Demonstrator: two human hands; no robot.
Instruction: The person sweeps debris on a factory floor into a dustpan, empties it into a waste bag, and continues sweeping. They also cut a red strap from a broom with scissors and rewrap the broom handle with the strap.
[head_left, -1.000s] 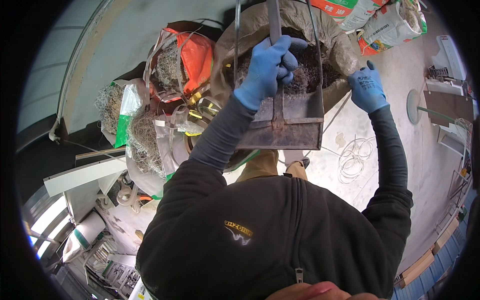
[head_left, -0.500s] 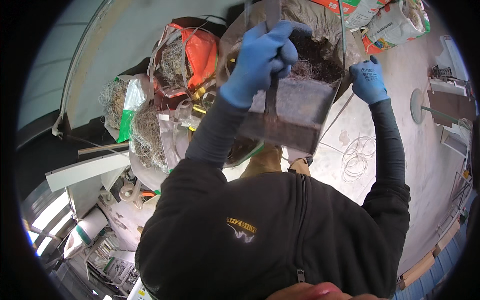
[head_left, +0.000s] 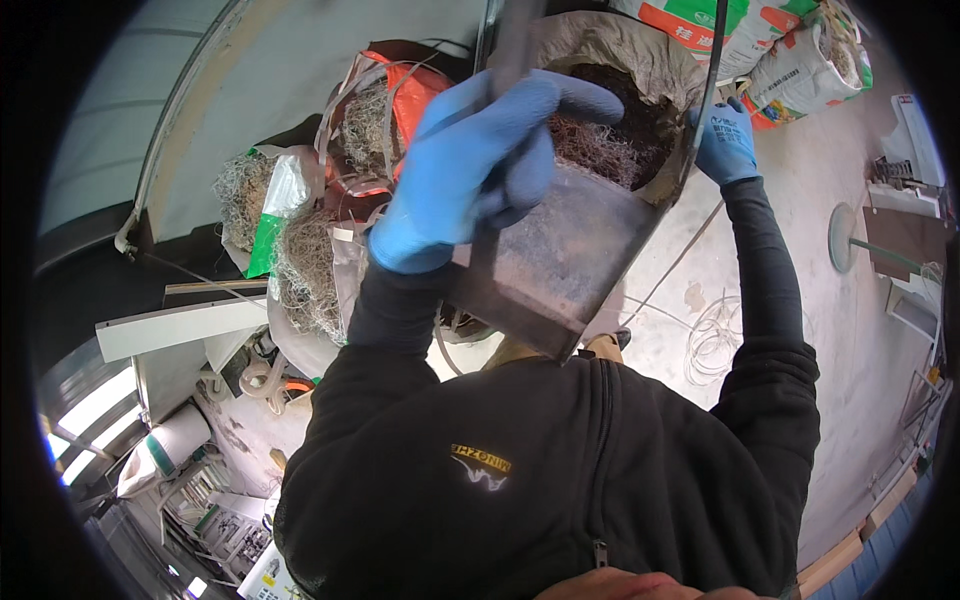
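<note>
My left hand (head_left: 470, 165), in a blue glove, is wrapped round the dark upright handle of a flat metal dustpan (head_left: 570, 235), with the index finger stretched out to the right. The pan is tilted against the near side of a large grey-brown sack (head_left: 640, 45). Inside the sack's open mouth lie reddish-brown tangled shavings (head_left: 598, 150). My right hand (head_left: 727, 145), gloved in blue too, is closed at the sack's right rim, with its fingertips partly hidden. A thin dark rod (head_left: 713, 85) runs just left of it.
Bags of tangled wire-like shavings (head_left: 305, 270) crowd the left, one with an orange-red side (head_left: 415, 98). White printed sacks (head_left: 810, 75) stand at the far right. A loose coil of thin cord (head_left: 715, 345) lies on the pale floor, and a round-based stand (head_left: 843, 238) is further right.
My left hand and the dustpan have come nearer to me and to the left, showing more of the sack's mouth. My right hand has shifted slightly away and to the left.
</note>
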